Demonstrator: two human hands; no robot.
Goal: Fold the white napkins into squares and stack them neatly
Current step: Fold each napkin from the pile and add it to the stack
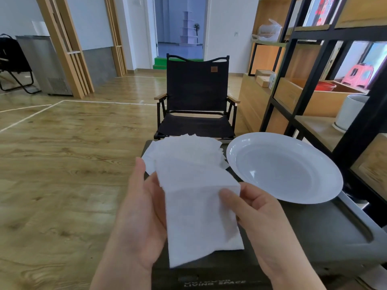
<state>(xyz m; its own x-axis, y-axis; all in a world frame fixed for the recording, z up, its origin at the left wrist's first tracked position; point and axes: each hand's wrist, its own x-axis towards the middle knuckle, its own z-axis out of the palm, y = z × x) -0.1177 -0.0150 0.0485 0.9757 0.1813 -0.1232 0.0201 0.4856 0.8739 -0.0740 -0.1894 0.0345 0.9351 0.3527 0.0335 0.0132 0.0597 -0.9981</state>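
Mid-fold: left hand (140,208) and right hand (254,208) each pinch a side of one white napkin (199,214), lifted between them; loose napkin pile (188,149) just beyond. Next, probably crease, then stack

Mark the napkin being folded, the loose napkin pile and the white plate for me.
napkin being folded (201,222), head view, middle of its lower panel, below the crease.
loose napkin pile (188,148), head view, top sheet near the pile's centre.
white plate (333,185), head view, bare rim on its right side.
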